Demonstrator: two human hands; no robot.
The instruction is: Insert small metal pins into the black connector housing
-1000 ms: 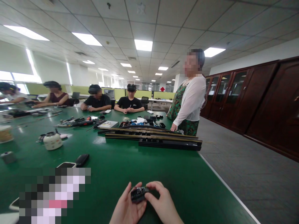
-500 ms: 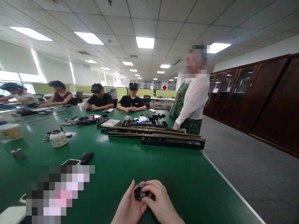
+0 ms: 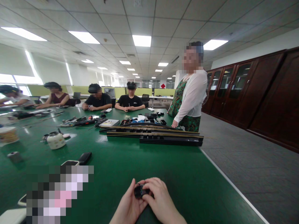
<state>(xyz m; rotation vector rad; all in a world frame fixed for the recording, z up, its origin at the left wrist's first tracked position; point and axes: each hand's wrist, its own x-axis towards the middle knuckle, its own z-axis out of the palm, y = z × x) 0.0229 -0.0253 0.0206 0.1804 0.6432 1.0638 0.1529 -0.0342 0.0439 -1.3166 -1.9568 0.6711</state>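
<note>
Near the bottom middle of the head view, a small black plastic part (image 3: 138, 191) with a hollowed side is held between both hands above the green table (image 3: 112, 186). My left hand (image 3: 130, 202) cups it from the left and below, thumb pointing up along its side. From the right, my right hand (image 3: 160, 197) grips it with fingertips over the top and thumb at the lower edge. The part's far end is covered by the right fingers, and its exact kind is too small to make out.
Long black rails (image 3: 171, 141) with thin brass-coloured rods lie across the table. Left are a patterned jar (image 3: 56, 140), a metal cylinder (image 3: 15, 157), a tub (image 3: 8, 135) and a black case (image 3: 85, 158). A person (image 3: 190, 90) stands right, and several people sit along the far side.
Both hands stay around the black part with only a slight shift of the fingers. The view has turned a little, so the background sits slightly further left.
</note>
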